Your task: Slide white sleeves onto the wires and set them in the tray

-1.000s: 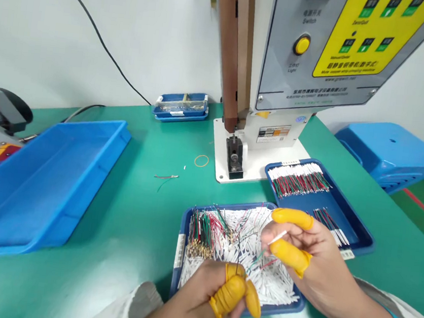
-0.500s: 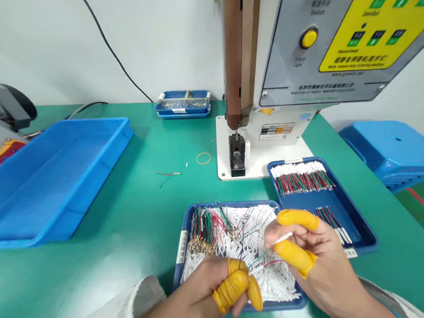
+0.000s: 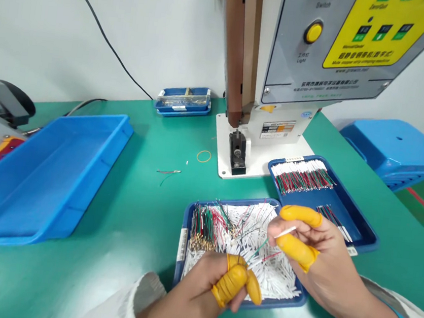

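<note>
Yellow finger covers are on both hands. My left hand (image 3: 216, 287) pinches thin wires, with black, green and red strands coming out past its fingertips. My right hand (image 3: 320, 248) grips a small white sleeve (image 3: 286, 232) between thumb and fingers, beside the green wire's end. Both hands are over the front of a blue tray (image 3: 181, 262) filled with white sleeves (image 3: 274, 281) and a bundle of red, green and black wires (image 3: 206, 225). Behind my right hand, a second blue tray (image 3: 364, 232) bears rows of sleeved wires (image 3: 303, 178).
A crimping machine (image 3: 323, 54) rises behind the trays on its white base. At left lies a large blue bin (image 3: 58, 162). A loose wire piece (image 3: 168, 172) and a rubber band (image 3: 203, 156) rest mid-table. A blue stool (image 3: 397, 149) is at right.
My right hand has shifted very slightly right, and the white sleeve is tilted flatter. My left hand keeps its pinch and has barely moved.
</note>
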Demonstrator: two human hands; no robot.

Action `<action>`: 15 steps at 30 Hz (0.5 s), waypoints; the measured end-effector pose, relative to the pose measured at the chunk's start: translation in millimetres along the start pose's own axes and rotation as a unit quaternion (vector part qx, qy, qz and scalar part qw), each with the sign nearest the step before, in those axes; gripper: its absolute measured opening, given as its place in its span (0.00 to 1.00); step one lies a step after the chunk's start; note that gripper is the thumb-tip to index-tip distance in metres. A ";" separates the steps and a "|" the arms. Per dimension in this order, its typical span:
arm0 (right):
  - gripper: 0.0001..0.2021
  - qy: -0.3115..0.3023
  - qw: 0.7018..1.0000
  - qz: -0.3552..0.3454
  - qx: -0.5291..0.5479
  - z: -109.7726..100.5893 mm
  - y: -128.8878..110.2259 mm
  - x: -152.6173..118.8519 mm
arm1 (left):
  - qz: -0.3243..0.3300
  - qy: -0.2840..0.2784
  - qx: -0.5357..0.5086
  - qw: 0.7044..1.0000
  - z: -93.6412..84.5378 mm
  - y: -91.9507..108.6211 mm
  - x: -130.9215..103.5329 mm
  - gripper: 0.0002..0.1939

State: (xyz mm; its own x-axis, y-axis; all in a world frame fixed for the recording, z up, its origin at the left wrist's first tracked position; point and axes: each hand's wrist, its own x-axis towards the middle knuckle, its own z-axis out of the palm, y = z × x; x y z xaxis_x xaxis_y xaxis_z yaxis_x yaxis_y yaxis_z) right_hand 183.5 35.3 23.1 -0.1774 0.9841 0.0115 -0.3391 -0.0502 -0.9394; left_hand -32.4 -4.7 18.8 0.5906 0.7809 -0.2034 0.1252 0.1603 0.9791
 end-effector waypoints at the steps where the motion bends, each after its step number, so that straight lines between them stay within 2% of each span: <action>1: 0.09 0.001 1.000 0.001 0.001 0.1 0.0 0.5 | 0.001 0.002 0.000 1.000 0.1 0.3 -0.2 0.28; 15: 0.08 0.002 1.000 -0.006 -0.023 1.6 -1.7 0.7 | -0.015 0.008 0.022 1.000 2.0 1.8 -1.2 0.30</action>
State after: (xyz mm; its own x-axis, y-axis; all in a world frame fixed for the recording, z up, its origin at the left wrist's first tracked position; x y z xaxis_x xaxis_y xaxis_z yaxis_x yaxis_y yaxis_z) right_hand 182.4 35.8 25.2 -0.1701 0.9852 0.0223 -0.2989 -0.0300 -0.9538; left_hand -31.3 -6.5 20.8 0.5730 0.7861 -0.2318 0.1772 0.1574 0.9715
